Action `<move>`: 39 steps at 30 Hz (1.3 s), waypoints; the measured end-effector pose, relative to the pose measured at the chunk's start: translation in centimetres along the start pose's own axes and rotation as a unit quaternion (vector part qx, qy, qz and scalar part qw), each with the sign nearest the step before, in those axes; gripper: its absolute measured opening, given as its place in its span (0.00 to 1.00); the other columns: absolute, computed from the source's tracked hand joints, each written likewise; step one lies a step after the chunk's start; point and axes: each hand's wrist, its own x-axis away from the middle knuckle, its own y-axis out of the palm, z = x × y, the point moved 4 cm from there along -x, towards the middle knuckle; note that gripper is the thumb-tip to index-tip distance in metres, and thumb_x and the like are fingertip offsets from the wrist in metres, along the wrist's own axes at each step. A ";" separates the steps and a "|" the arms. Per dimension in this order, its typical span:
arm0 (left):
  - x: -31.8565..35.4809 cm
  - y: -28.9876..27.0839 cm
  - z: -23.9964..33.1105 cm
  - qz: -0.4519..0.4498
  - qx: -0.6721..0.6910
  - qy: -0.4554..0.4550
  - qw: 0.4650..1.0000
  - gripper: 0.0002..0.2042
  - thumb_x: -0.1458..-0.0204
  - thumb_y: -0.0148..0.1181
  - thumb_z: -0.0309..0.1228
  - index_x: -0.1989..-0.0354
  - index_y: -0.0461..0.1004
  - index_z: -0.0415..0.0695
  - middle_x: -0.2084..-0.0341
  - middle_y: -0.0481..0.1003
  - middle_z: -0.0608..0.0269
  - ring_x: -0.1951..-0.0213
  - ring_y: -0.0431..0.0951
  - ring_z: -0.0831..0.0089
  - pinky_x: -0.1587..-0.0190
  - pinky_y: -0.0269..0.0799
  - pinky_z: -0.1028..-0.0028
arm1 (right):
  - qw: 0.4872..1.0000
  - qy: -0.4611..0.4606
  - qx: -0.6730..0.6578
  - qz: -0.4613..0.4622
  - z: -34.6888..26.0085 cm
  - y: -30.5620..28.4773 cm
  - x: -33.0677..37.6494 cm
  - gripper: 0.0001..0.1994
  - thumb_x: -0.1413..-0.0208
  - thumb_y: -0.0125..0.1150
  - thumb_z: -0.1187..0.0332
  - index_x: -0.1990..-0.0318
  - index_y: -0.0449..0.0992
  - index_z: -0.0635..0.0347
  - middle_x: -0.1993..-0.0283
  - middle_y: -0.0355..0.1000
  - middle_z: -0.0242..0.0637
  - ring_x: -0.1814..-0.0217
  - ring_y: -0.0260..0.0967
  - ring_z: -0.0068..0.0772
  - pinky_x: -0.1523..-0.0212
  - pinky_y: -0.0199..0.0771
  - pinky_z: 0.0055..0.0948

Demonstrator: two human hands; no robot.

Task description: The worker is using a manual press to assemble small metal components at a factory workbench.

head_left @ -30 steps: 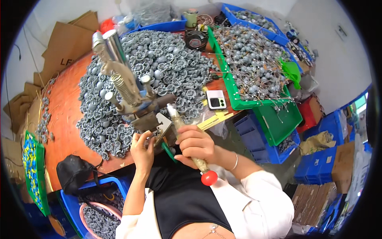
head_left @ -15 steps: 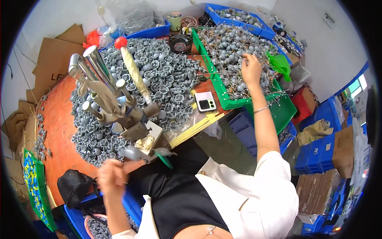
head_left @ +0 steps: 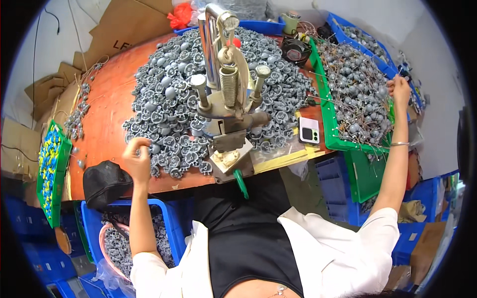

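Note:
My left hand [head_left: 136, 159] is raised at the left edge of a heap of grey plastic parts [head_left: 174, 114], its fingers curled in. Whatever may be inside those fingers is hidden. Stretched out to the right, my right hand [head_left: 399, 93] is at the far right side of a green tray [head_left: 325, 111]. Its fingertips are pinched together, and what they hold is too small to make out. Round grey pieces with thin wires [head_left: 355, 89] fill this tray. Between my hands stands a metal hand press [head_left: 228, 99] with a cream block [head_left: 227, 158] at its base.
A phone [head_left: 309, 130] lies near the table's front edge. The black bag [head_left: 105, 184] sits at the front left, above a blue bin [head_left: 171, 233]. At far left is a green tray of blue and yellow pieces [head_left: 49, 164]. A small fan [head_left: 296, 50] stands behind the heap.
The view has shifted, bringing the press toward the middle. My right hand has gone from over the wired pieces to the tray's far right side. My left hand has moved forward beside the heap.

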 end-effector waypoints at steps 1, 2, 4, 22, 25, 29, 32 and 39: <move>0.2 2.0 2.6 -0.036 -0.045 0.018 0.998 0.05 0.52 0.53 0.18 0.69 0.74 0.36 0.68 0.76 0.56 0.64 0.75 0.66 0.58 0.69 0.72 | 1.000 -0.015 -0.015 0.014 0.1 -1.4 -1.6 0.12 0.39 0.52 0.61 0.67 0.75 0.61 0.73 0.75 0.33 0.77 0.66 0.18 0.79 0.65 0.20; 0.3 3.2 5.2 -0.072 -0.091 0.038 0.992 0.06 0.53 0.55 0.20 0.66 0.74 0.37 0.66 0.76 0.56 0.62 0.75 0.64 0.56 0.68 0.71 | 0.999 -0.030 -0.030 0.029 -0.2 -2.7 -2.7 0.11 0.40 0.54 0.62 0.65 0.76 0.61 0.72 0.75 0.32 0.77 0.66 0.18 0.77 0.65 0.19; 0.3 4.8 7.7 -0.092 -0.188 0.109 0.972 0.11 0.53 0.57 0.23 0.60 0.74 0.38 0.62 0.74 0.53 0.57 0.72 0.56 0.53 0.66 0.66 | 0.980 -0.013 -0.187 0.066 -4.0 -2.7 -2.6 0.11 0.45 0.60 0.66 0.59 0.76 0.63 0.65 0.76 0.34 0.68 0.71 0.21 0.69 0.71 0.19; -0.1 5.3 5.6 -0.048 -0.179 0.094 0.978 0.09 0.56 0.62 0.22 0.65 0.72 0.39 0.66 0.74 0.62 0.67 0.71 0.69 0.64 0.65 0.72 | 0.959 -0.127 -0.250 0.047 -10.7 -0.4 -5.9 0.08 0.45 0.58 0.74 0.60 0.80 0.62 0.62 0.78 0.35 0.61 0.74 0.19 0.63 0.69 0.17; 0.1 5.3 3.3 -0.027 0.136 -0.092 0.986 0.08 0.50 0.60 0.22 0.61 0.74 0.39 0.69 0.72 0.70 0.73 0.67 0.86 0.73 0.61 0.84 | 0.968 -0.068 -0.239 0.036 -9.4 1.7 -7.0 0.12 0.45 0.58 0.72 0.54 0.72 0.65 0.64 0.73 0.37 0.70 0.70 0.30 0.65 0.74 0.31; 2.9 6.9 5.1 -0.123 0.241 -0.172 0.947 0.18 0.48 0.58 0.24 0.47 0.70 0.40 0.66 0.74 0.69 0.72 0.70 0.86 0.74 0.62 0.86 | 0.900 -0.024 -0.419 -0.117 -16.7 3.9 1.4 0.08 0.43 0.55 0.70 0.59 0.74 0.65 0.66 0.73 0.34 0.74 0.65 0.21 0.73 0.65 0.20; 5.4 9.3 8.2 -0.246 0.257 -0.291 0.888 0.19 0.47 0.55 0.21 0.44 0.68 0.39 0.62 0.74 0.65 0.66 0.75 0.82 0.70 0.68 0.84 | 0.908 -0.033 -0.300 -0.291 -19.8 0.3 10.1 0.15 0.45 0.54 0.70 0.51 0.73 0.65 0.59 0.73 0.34 0.77 0.57 0.13 0.78 0.55 0.11; 7.5 13.0 11.6 -0.219 0.114 -0.102 0.964 0.15 0.57 0.64 0.20 0.59 0.73 0.33 0.64 0.71 0.56 0.69 0.72 0.76 0.68 0.71 0.80 | 0.804 -0.217 0.032 -0.553 -22.6 8.8 26.6 0.17 0.55 0.58 0.80 0.53 0.74 0.62 0.72 0.75 0.44 0.71 0.75 0.37 0.69 0.72 0.31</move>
